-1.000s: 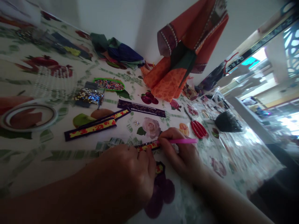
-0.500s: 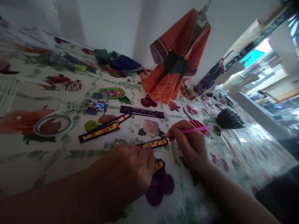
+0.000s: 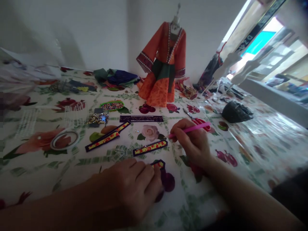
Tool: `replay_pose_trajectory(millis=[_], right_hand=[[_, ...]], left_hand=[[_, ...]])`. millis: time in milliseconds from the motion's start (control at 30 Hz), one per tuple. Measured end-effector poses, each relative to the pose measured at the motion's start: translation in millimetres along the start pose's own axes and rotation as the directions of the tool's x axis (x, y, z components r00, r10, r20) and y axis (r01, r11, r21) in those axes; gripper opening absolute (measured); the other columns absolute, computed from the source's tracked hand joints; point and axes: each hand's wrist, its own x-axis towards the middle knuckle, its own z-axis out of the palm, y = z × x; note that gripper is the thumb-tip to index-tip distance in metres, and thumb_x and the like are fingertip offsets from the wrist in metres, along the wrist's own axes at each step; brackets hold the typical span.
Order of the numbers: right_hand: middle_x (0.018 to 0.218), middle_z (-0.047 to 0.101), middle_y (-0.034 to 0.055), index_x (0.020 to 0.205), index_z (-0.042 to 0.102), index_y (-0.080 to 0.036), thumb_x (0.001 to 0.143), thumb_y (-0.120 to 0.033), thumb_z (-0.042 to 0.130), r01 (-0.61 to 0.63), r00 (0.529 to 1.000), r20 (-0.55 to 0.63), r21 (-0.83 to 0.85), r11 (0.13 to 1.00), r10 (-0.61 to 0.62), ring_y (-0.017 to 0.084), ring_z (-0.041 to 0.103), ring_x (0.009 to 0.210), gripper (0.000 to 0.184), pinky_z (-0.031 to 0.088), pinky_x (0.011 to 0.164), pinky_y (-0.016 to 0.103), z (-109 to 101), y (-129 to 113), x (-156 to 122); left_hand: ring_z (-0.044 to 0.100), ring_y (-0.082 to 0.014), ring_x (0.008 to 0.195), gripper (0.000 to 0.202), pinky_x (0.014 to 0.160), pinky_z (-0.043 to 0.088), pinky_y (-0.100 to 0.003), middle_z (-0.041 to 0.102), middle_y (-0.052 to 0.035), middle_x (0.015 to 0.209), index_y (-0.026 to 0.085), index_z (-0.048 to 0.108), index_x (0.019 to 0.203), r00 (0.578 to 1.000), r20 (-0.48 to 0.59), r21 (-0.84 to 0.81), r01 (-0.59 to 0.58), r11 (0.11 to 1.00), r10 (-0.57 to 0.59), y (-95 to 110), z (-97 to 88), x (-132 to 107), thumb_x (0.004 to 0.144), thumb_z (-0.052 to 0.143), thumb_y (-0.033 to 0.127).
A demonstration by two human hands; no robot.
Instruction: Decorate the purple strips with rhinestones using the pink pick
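My right hand pinches a slim pink pen-like stick, its tip pointing left just above the cloth. Left of that tip lies a dark-edged strip with a yellow and red pattern. My left hand is curled closed over a similar patterned strip, whose pointed end shows beyond the fingers; the rest is hidden. Two more such strips overlap farther left. Behind them is a dark band edged with light beads.
A green-rimmed dish of colourful beads stands beside a glittering heap of stones. A tape roll lies at left, red-handled scissors behind my right hand. A small orange dress on a stand and a black bundle stand farther back.
The view has levelled and shifted. My left hand has drawn back toward me, uncovering the middle strip. My right hand still holds the pink stick near that strip's right end.
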Motion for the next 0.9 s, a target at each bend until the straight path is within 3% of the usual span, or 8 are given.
replay_pose_trajectory(millis=[100, 200, 333, 433, 500, 733, 900], right_hand=[[0.08, 0.066, -0.0013, 0.089, 0.066, -0.02, 0.103, -0.019, 0.055, 0.01, 1.0, 0.025, -0.005, 1.0, -0.01, 0.013, 0.064, 0.071, 0.018, 0.049, 0.064, 0.026, 0.4, 1.8, 0.4], [0.079, 0.065, -0.0017, 0.088, 0.065, -0.02, 0.102, -0.017, 0.055, 0.026, 0.999, 0.034, 0.003, 1.0, -0.026, 0.012, 0.062, 0.07, 0.018, 0.048, 0.063, 0.025, 1.5, 4.3, 1.4], [0.078, 0.065, -0.0018, 0.086, 0.065, -0.019, 0.101, -0.016, 0.055, 0.015, 0.999, 0.035, -0.001, 1.0, -0.015, 0.012, 0.062, 0.069, 0.018, 0.047, 0.062, 0.025, 4.3, 5.3, 2.9], [0.078, 0.065, -0.0016, 0.086, 0.065, -0.019, 0.102, -0.017, 0.055, 0.001, 1.0, 0.03, 0.007, 1.0, -0.002, 0.012, 0.062, 0.069, 0.019, 0.047, 0.062, 0.025, 6.6, 5.4, 4.6], [0.079, 0.065, -0.0012, 0.086, 0.065, -0.019, 0.103, -0.018, 0.055, -0.001, 1.0, 0.025, 0.006, 1.0, 0.001, 0.012, 0.062, 0.07, 0.02, 0.048, 0.063, 0.025, 7.6, 6.4, 5.2], [0.086, 0.066, -0.0006, 0.093, 0.065, -0.021, 0.103, -0.016, 0.056, 0.058, 0.998, -0.002, -0.076, 0.995, -0.058, 0.014, 0.064, 0.076, 0.015, 0.051, 0.068, 0.029, 4.8, 3.6, 3.4], [0.088, 0.067, 0.0014, 0.1, 0.066, -0.023, 0.102, -0.013, 0.058, 0.129, 0.99, 0.078, -0.149, 0.98, -0.118, 0.016, 0.065, 0.077, 0.013, 0.051, 0.067, 0.032, -9.7, -24.2, 7.9]], left_hand=[[0.073, -0.0237, 0.073, 0.034, 0.058, 0.06, -0.038, 0.08, -0.015, 0.101, 0.005, 0.072, 0.111, 0.988, -0.09, 0.024, 0.125, 0.992, -0.122, -0.9, 12.9, 1.3, 0.109, 0.041, 0.017], [0.071, -0.0256, 0.066, 0.035, 0.05, 0.057, -0.04, 0.079, -0.0143, 0.091, 0.003, 0.073, 0.106, 0.97, -0.144, 0.041, 0.205, 0.978, -0.197, 0.2, 23.3, 2.4, 0.109, 0.047, 0.026], [0.068, -0.0247, 0.06, 0.037, 0.048, 0.056, -0.039, 0.077, -0.0121, 0.082, 0.003, 0.073, 0.104, 0.974, -0.139, 0.041, 0.185, 0.982, -0.177, 2.6, 19.8, 3.0, 0.109, 0.045, 0.026], [0.071, -0.0244, 0.066, 0.043, 0.052, 0.058, -0.038, 0.08, -0.0178, 0.096, 0.003, 0.072, 0.113, 0.994, -0.044, 0.025, 0.103, 0.994, -0.102, 4.8, 13.1, 2.2, 0.111, 0.034, 0.023], [0.073, -0.026, 0.069, 0.043, 0.053, 0.06, -0.04, 0.08, -0.0208, 0.106, 0.003, 0.072, 0.114, 0.996, -0.043, 0.009, 0.074, 0.997, -0.073, 6.3, 12.8, 1.7, 0.111, 0.033, 0.022], [0.063, -0.0228, 0.051, 0.043, 0.041, 0.05, -0.04, 0.078, -0.0198, 0.1, 0.004, 0.073, 0.105, 0.969, -0.114, 0.007, 0.22, 0.976, -0.218, 7.1, 29.0, 2.5, 0.11, 0.036, 0.026], [0.067, -0.0234, 0.059, 0.043, 0.045, 0.05, -0.039, 0.077, -0.0227, 0.11, 0.004, 0.072, 0.11, 0.971, -0.109, -0.021, 0.212, 0.977, -0.213, 8.4, 30.2, 1.5, 0.11, 0.038, 0.031]])
